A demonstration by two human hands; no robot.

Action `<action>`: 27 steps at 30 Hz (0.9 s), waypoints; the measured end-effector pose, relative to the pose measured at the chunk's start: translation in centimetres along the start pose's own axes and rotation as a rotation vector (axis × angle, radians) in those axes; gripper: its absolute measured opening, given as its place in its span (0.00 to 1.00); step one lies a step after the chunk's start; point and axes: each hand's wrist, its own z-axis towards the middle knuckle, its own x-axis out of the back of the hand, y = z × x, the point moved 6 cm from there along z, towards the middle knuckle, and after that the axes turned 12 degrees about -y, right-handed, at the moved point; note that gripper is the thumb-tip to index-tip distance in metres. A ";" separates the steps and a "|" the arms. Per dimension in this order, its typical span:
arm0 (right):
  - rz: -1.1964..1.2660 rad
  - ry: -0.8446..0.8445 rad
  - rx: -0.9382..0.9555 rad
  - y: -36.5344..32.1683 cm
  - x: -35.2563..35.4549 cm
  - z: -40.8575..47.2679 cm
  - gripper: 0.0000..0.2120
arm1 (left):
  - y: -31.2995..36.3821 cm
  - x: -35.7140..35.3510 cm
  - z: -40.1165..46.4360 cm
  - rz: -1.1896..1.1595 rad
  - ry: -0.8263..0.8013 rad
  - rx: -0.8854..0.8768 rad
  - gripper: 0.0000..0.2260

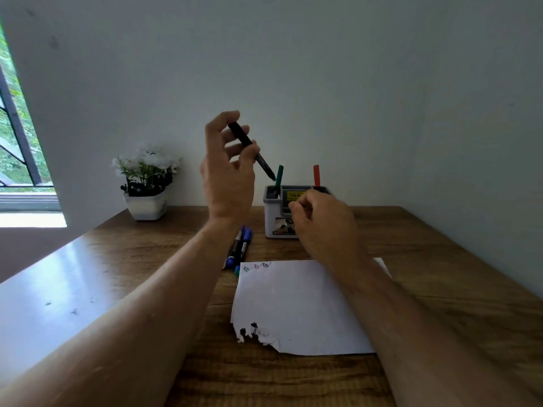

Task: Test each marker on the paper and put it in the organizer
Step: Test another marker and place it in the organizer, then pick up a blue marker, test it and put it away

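Observation:
My left hand (227, 168) is raised above the desk and holds a black marker (249, 145), tip slanting down toward the organizer (271, 212). That white and grey organizer stands at the back of the desk with a green marker (279, 176) and a red marker (316, 175) upright in it. My right hand (323, 224) hovers in front of the organizer with fingers curled; whether it holds anything, I cannot tell. Two blue markers (239, 248) lie left of the white paper (302, 306), which bears small green, red and dark scribbles at its top left.
A white pot with white flowers (146, 183) stands at the back left of the wooden desk (440, 274). A small green cap (236, 270) lies by the paper's top left corner. The paper's lower left corner is torn and ink-stained. The wall is close behind.

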 end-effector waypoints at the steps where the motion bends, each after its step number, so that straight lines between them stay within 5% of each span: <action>1: -0.003 0.003 0.005 0.0 0.0 0.0 0.10 | -0.3 -0.2 0.1 0.030 -0.010 -0.003 0.20; 6: -0.023 0.007 0.006 -0.2 0.1 -0.2 0.10 | -2.2 -1.9 0.7 0.256 -0.108 -0.014 0.21; 13: -0.053 -0.013 0.015 -0.3 -0.2 -0.1 0.11 | -6.1 -3.7 1.4 0.508 -0.288 0.196 0.27; 27: -0.082 -0.052 -0.044 0.4 -0.5 0.0 0.12 | -8.0 -2.8 1.1 0.537 -0.308 0.448 0.20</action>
